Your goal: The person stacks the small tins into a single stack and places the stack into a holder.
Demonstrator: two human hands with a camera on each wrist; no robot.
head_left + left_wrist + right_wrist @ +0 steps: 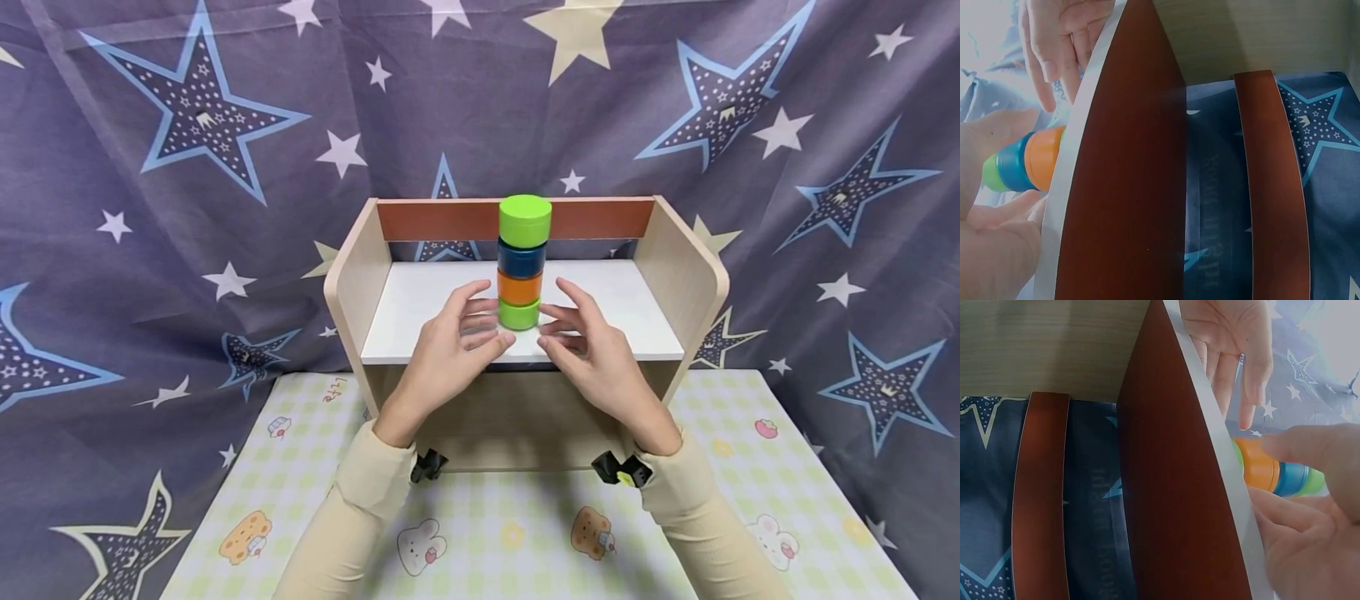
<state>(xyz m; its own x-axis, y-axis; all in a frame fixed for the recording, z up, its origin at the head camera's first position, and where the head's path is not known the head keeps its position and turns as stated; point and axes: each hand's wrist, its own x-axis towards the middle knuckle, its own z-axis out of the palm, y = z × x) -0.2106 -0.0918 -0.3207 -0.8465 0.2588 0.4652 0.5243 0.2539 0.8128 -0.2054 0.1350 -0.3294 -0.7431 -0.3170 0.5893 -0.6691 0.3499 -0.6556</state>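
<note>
A tower of round, cup-like pieces stands upright on the white shelf (435,312) of a small wooden unit. From the top down come a wide green piece (525,221), a dark blue piece (521,260), an orange piece (519,290) and a smaller green piece (519,316). On the tower's left, my left hand (453,346) has its fingers spread and gently bent beside the lowest pieces. My right hand (600,358) mirrors it on the right, fingertips close to the bottom green piece. Both wrist views show the orange piece (1043,159) over the shelf edge, between thumb and fingers.
Side panels (686,258) rise at both ends of the shelf, with a reddish-brown rail (442,220) across the back. Below is the unit's wooden front (517,417). It stands on a checked tablecloth (510,508), before a star-patterned curtain (480,100).
</note>
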